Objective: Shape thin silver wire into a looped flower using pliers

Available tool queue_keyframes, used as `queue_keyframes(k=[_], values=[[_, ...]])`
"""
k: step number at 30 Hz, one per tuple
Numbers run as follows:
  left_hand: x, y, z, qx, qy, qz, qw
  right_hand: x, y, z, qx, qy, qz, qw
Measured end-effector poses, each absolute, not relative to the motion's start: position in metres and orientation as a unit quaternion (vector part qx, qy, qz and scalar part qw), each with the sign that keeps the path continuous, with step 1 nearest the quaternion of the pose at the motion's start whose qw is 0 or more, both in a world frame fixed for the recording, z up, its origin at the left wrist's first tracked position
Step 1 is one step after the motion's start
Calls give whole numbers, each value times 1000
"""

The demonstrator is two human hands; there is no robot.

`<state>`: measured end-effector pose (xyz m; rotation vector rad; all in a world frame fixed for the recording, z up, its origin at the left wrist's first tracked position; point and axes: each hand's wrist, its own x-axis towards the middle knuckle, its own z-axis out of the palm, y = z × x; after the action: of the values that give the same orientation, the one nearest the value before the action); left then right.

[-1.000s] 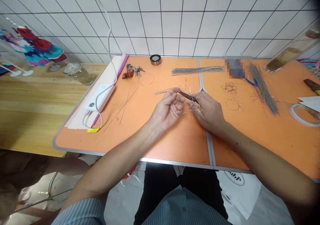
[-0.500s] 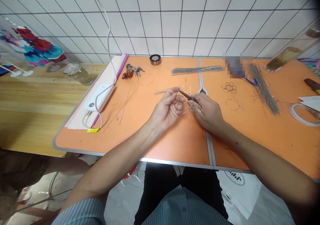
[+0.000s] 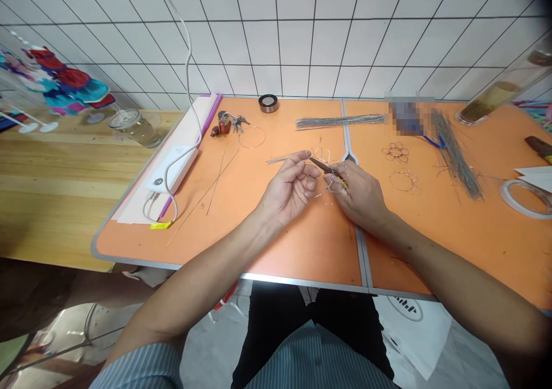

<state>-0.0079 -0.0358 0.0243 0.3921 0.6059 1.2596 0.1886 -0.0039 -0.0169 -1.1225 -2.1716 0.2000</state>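
Over the middle of the orange table, my left hand (image 3: 290, 189) pinches thin wire between thumb and forefinger, its other fingers curled. My right hand (image 3: 361, 196) is closed around small pliers (image 3: 319, 164) with dark jaws and a bit of yellow on the handle. The jaw tips point left and meet the wire at my left fingertips. A looped wire shape (image 3: 322, 153) spreads around the pliers and both hands; my fingers cover part of it. To the right lie a flower-shaped wire piece (image 3: 395, 152) and a wire ring with small loops (image 3: 403, 180).
A wire bundle (image 3: 336, 122) lies at the back, another (image 3: 457, 156) at the right. Keys (image 3: 236, 123), a black tape roll (image 3: 268, 103) and a wire ring (image 3: 252, 137) lie back left. A white power strip (image 3: 175, 167) stands left; a tape ring (image 3: 524, 199) lies right.
My hands, the pliers and the wire hold almost the same place. At the lower left, another person's limb has shifted slightly, and a green edge now shows there.
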Motion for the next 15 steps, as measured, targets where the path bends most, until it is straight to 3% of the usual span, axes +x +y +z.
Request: queue_keyframes(k=[10, 15], values=[[-16, -32, 25, 221, 298, 581, 724, 191, -4, -14, -435, -832, 95, 331], [-30, -34, 37, 380, 390, 568, 618, 197, 1, -7, -473, -822, 88, 304]])
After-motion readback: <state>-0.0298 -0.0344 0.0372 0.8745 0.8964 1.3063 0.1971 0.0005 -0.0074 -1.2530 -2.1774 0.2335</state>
